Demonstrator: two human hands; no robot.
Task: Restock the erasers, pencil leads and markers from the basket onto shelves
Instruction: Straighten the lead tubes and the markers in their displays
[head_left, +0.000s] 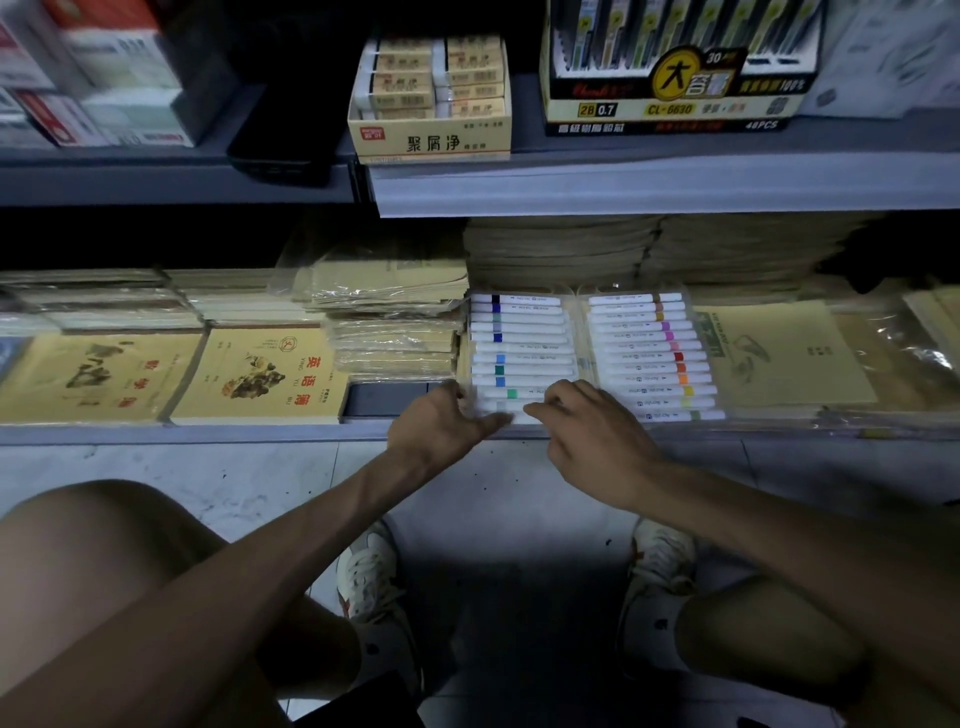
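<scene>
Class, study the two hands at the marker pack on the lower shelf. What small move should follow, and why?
Probably push the marker pack slightly deeper onto the lower shelf: its near edge lies at the front lip, with the left hand and right hand both at that edge.

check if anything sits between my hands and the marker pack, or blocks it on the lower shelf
Nothing visible does. The left hand and right hand are both on the marker pack's near edge, and it lies on the lower shelf.

Glossy clear plastic marker case
</scene>
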